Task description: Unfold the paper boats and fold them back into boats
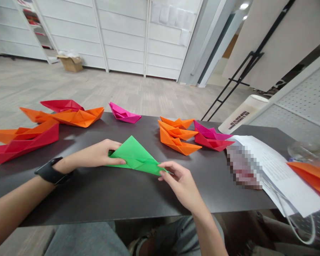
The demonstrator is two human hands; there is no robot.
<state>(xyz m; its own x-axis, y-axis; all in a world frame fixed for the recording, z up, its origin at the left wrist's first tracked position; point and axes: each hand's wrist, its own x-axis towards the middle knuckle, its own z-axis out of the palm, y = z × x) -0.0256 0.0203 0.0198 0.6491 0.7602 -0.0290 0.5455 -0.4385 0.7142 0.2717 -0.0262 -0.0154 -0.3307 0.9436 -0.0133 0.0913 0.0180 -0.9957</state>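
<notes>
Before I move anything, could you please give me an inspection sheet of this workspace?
surface: dark tabletop, with items spread along its far side and right end.
things in hand: folded green paper, lying on the tabletop between both hands.
clutter: orange paper boat, pink paper boat, red paper boat, printed white sheets, a blurred item.
hands: left hand, wearing a black watch, pinches the paper's edge; right hand pinches its corner.
cables: white cable hangs below the sheets.
surroundings: cardboard box on the floor, white panelled wall, black easel.
</notes>
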